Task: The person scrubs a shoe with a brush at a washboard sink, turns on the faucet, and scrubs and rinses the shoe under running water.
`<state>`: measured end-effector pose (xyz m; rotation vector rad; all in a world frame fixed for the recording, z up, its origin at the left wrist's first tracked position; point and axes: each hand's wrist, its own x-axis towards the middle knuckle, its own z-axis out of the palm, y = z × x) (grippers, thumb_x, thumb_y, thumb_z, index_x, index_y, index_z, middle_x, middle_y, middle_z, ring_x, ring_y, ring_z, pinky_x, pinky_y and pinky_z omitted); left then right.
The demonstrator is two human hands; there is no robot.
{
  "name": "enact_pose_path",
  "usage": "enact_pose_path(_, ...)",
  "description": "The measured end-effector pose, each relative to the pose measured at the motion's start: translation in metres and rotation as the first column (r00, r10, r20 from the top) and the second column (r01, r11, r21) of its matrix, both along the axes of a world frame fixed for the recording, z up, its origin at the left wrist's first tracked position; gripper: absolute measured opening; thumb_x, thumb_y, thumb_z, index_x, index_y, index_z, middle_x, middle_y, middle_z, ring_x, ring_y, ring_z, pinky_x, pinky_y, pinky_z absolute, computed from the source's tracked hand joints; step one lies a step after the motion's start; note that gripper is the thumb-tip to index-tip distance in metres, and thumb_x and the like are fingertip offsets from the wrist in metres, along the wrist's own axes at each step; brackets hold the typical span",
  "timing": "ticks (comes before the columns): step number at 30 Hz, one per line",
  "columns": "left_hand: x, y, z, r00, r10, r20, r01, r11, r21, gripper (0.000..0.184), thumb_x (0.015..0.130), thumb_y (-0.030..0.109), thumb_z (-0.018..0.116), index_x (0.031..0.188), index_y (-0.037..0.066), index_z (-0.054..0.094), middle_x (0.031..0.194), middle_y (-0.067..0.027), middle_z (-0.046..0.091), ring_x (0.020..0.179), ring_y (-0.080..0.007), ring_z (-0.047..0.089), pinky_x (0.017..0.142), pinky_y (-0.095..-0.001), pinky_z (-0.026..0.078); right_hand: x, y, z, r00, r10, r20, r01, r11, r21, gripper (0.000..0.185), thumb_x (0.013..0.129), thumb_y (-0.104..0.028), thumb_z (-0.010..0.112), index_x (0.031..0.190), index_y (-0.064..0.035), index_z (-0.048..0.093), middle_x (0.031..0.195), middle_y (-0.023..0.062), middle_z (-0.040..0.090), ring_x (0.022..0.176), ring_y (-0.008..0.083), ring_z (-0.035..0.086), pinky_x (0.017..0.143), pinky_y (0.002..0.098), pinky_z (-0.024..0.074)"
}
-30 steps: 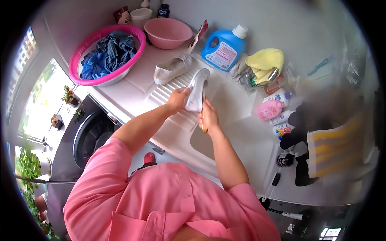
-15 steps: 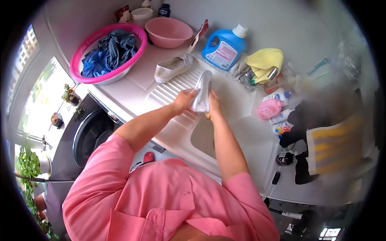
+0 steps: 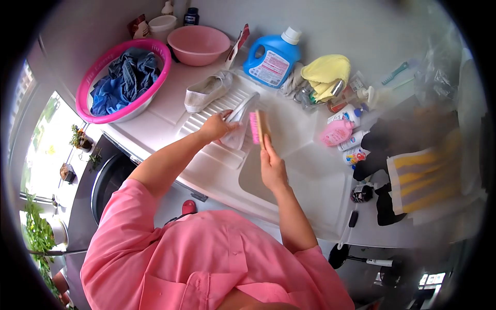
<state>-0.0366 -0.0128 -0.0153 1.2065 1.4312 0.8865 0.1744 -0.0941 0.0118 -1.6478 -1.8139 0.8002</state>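
My left hand (image 3: 218, 127) is closed on a white shoe (image 3: 236, 135), held over the ribbed drainboard (image 3: 199, 118) at the sink's edge. In my right hand (image 3: 273, 166) is a brush (image 3: 262, 128) with a wooden back and pink bristles, which face left toward the shoe. A gap shows between bristles and shoe. Another white shoe (image 3: 207, 92) lies on the drainboard behind my left hand. Below and right of the brush is the sink basin (image 3: 305, 175).
A pink-rimmed basket (image 3: 165, 64) of blue clothes and a pink bowl (image 3: 199, 45) stand at the back left. Behind the sink are a blue detergent bottle (image 3: 272, 59) and a yellow cloth (image 3: 325, 75). Several bottles, including a pink one (image 3: 337, 133), lie at the right.
The brush has come away from the shoe and now shows its pink bristles. My left hand and the shoe have shifted left and tilted. The whole view has moved slightly.
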Motion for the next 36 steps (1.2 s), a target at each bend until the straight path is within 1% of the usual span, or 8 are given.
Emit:
enact_pose_path(6,0.007,-0.005,0.006,0.875,-0.133,-0.467,0.134,0.991,-0.031,0.073,0.073,0.046,0.065,0.135,0.013,0.042,0.099,-0.0154,0.065,0.072,-0.0267,0.067,0.055,-0.0343,0.057,-0.025,0.098,-0.009,0.972,-0.006,0.235,-0.028,0.990,0.142,0.043,0.092,-0.026,0.040,0.134,-0.0190,0.040,0.088,0.0249,0.062,0.084,0.0423,0.059,0.075,0.0487,0.0461)
enact_pose_path(18,-0.003,-0.011,0.012,0.894,-0.195,-0.403,0.207,0.978,-0.013,0.072,0.075,0.039,0.062,0.135,0.008,0.039,0.107,-0.0183,0.061,0.074,-0.0273,0.066,0.054,-0.0337,0.056,-0.025,0.124,-0.015,0.949,-0.078,0.305,0.025,0.985,0.173,0.044,0.092,-0.029,0.039,0.135,-0.0201,0.041,0.088,0.0224,0.064,0.076,0.0390,0.062,0.069,0.0461,0.0482)
enact_pose_path(20,-0.002,-0.010,0.007,0.881,-0.200,-0.429,0.223,0.975,0.004,0.071,0.075,0.037,0.063,0.135,0.008,0.040,0.106,-0.0177,0.062,0.072,-0.0269,0.066,0.055,-0.0326,0.056,-0.021,0.129,0.003,0.981,-0.162,0.107,0.185,0.949,-0.254,0.045,0.092,-0.029,0.040,0.135,-0.0196,0.041,0.087,0.0179,0.064,0.076,0.0311,0.063,0.070,0.0415,0.0476)
enact_pose_path(23,-0.016,-0.005,-0.017,0.987,-0.149,-0.057,0.148,0.989,-0.009,0.068,0.076,0.034,0.066,0.131,0.002,0.044,0.099,-0.0120,0.064,0.079,-0.0214,0.066,0.059,-0.0309,0.055,-0.003,0.156,-0.084,0.996,-0.032,0.084,0.012,0.973,0.229,0.045,0.093,-0.030,0.039,0.137,-0.0225,0.039,0.072,0.0126,0.061,0.052,0.0227,0.056,0.050,0.0362,0.0451)
enact_pose_path(26,-0.026,-0.017,-0.007,0.887,0.038,0.461,0.058,0.980,-0.192,0.051,0.085,0.041,0.056,0.119,0.003,0.052,0.094,-0.0095,0.064,0.075,-0.0182,0.064,0.051,-0.0335,0.054,-0.024,0.090,-0.015,0.994,-0.035,0.105,0.056,0.977,-0.207,0.044,0.093,-0.031,0.039,0.136,-0.0257,0.039,0.067,0.0117,0.060,0.050,0.0238,0.056,0.050,0.0367,0.0447)
enact_pose_path(27,-0.026,-0.009,-0.021,0.833,0.183,0.522,-0.034,0.958,-0.283,0.047,0.088,0.044,0.049,0.114,0.004,0.053,0.091,-0.0088,0.064,0.071,-0.0187,0.064,0.048,-0.0309,0.052,-0.022,0.090,-0.035,0.966,0.000,0.257,0.014,0.999,-0.051,0.043,0.093,-0.031,0.040,0.136,-0.0290,0.039,0.064,0.0112,0.057,0.054,0.0229,0.056,0.052,0.0365,0.0451)
enact_pose_path(31,-0.035,-0.010,-0.028,0.830,-0.136,0.542,0.135,0.990,0.041,0.041,0.089,0.041,0.045,0.114,0.009,0.052,0.098,-0.0095,0.062,0.082,-0.0231,0.062,0.059,-0.0330,0.053,-0.017,0.065,-0.035,0.979,0.032,0.200,-0.030,0.999,-0.013,0.043,0.093,-0.031,0.041,0.136,-0.0310,0.039,0.063,0.0114,0.054,0.050,0.0194,0.052,0.046,0.0364,0.0422)
enact_pose_path(36,-0.024,-0.014,-0.035,0.878,-0.384,0.287,0.219,0.853,0.474,0.045,0.084,0.041,0.044,0.115,0.009,0.053,0.104,-0.0116,0.060,0.090,-0.0267,0.060,0.069,-0.0386,0.051,0.004,0.059,-0.034,0.840,-0.253,-0.480,0.054,0.919,-0.390,0.042,0.094,-0.033,0.042,0.136,-0.0294,0.041,0.060,0.0020,0.045,0.045,0.0099,0.042,0.038,0.0272,0.0366)
